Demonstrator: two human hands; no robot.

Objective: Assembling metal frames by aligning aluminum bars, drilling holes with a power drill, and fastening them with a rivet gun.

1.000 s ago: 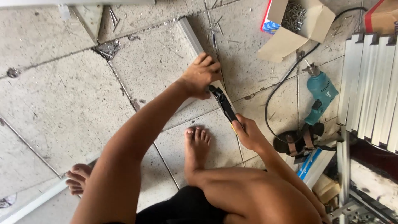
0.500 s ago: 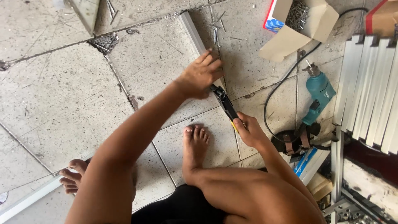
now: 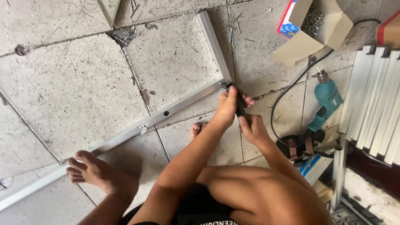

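My bare foot (image 3: 98,173) pins the long metal bar (image 3: 125,135) far left of the frame corner (image 3: 226,84). At that corner the two bars already meet square — that much looks done. My left hand (image 3: 227,108) is wrapped around the dark tool (image 3: 240,109) just below the corner, its tip touching the joint; my right hand (image 3: 252,129) grips the handle end. Fixing the joint seems left to do. Right of the corner lie the box of screws (image 3: 316,25) and the drill (image 3: 327,102), untouched.
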